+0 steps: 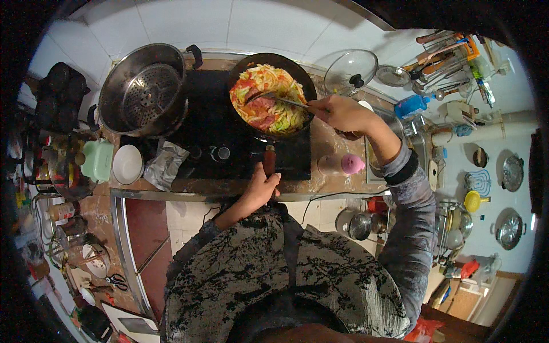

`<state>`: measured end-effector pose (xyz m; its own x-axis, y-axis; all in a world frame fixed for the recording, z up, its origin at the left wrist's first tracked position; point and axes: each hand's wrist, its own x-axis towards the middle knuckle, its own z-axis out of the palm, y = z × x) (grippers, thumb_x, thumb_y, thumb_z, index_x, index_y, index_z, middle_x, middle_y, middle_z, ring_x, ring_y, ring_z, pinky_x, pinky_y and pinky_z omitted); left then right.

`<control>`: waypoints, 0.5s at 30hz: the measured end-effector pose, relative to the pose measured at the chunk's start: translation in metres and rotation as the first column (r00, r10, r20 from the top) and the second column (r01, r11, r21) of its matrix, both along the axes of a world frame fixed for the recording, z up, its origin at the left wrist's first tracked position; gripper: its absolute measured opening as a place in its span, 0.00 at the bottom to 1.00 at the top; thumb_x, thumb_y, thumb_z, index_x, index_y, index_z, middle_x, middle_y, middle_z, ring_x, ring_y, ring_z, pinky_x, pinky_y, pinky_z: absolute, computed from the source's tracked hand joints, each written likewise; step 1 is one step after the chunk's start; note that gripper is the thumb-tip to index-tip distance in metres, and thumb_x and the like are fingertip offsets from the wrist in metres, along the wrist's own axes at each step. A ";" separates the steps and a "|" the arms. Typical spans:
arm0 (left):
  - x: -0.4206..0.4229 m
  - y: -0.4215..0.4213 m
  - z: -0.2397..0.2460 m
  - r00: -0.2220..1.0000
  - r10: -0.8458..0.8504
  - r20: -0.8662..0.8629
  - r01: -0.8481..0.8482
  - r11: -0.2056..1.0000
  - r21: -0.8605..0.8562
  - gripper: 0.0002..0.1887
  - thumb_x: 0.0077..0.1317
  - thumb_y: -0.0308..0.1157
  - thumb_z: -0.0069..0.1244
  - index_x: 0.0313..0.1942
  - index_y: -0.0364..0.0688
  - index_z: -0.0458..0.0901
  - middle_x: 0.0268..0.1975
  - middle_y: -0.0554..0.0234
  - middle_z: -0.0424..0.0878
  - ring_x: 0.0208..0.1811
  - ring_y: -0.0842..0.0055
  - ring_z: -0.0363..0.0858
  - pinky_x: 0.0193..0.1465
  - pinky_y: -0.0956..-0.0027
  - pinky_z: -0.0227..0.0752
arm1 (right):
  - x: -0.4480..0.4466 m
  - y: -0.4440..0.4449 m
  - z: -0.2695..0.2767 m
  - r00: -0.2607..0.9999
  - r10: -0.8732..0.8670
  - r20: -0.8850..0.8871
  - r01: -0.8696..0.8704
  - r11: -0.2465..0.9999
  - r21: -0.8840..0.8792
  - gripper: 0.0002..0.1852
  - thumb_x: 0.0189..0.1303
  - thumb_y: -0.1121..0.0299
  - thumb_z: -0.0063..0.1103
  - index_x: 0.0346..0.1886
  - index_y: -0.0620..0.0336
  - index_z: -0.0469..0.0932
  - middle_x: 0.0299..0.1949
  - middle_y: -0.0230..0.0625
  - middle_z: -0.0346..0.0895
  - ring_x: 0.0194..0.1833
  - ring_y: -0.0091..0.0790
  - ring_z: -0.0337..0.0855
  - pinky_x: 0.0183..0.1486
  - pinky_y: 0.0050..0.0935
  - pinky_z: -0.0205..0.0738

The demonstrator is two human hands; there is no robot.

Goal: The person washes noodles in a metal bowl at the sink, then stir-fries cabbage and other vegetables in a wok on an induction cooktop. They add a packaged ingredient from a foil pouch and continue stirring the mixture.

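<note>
A dark wok (309,81) stands on the black cooktop (210,103), filled with shredded pale-green and orange vegetables (270,75) and pinkish-red meat slices (265,115). My left hand (258,185) is closed around its reddish-brown handle (269,157). My right hand (341,113) grips a metal cooking utensil (294,102), whose head rests among the food; the food partly hides that head, so whether it is a spatula or a ladle is unclear.
To the left is a large steamer pot (148,90) with a perforated insert. A white bowl (128,164), a crumpled silvery packet (166,165) and a green container (98,160) sit nearby. A glass lid (349,73) leans on the back wall. A pink-capped bottle (341,164) lies near the sink (374,160).
</note>
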<state>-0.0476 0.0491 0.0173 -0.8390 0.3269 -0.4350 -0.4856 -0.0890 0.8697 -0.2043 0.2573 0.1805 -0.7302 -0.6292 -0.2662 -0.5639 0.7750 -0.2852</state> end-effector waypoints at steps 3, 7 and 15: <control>0.000 0.001 0.000 1.000 0.014 -0.025 -0.014 1.000 0.007 0.15 0.65 0.34 0.48 0.46 0.41 0.61 0.30 0.66 0.69 0.19 0.78 0.73 0.20 0.72 0.68 | 0.000 0.015 0.029 0.799 -0.408 0.441 0.441 0.897 0.031 0.20 0.61 0.63 0.50 0.56 0.56 0.74 0.18 0.33 0.74 0.14 0.25 0.71 0.18 0.26 0.66; 0.000 0.001 0.002 1.000 0.004 -0.016 -0.003 0.999 0.033 0.16 0.65 0.34 0.48 0.47 0.41 0.61 0.31 0.65 0.70 0.19 0.78 0.73 0.20 0.72 0.67 | 0.016 0.022 0.055 0.742 -0.454 0.493 0.548 0.834 -0.057 0.19 0.65 0.63 0.49 0.58 0.54 0.73 0.16 0.27 0.69 0.11 0.16 0.61 0.14 0.18 0.58; 0.000 0.000 0.001 1.000 -0.002 -0.018 0.002 1.000 0.019 0.15 0.65 0.34 0.47 0.47 0.41 0.61 0.31 0.66 0.70 0.19 0.77 0.74 0.20 0.71 0.68 | 0.025 -0.001 0.022 0.998 -0.058 0.024 0.053 0.985 0.166 0.17 0.58 0.64 0.54 0.50 0.56 0.78 0.35 0.48 0.80 0.33 0.46 0.81 0.34 0.35 0.73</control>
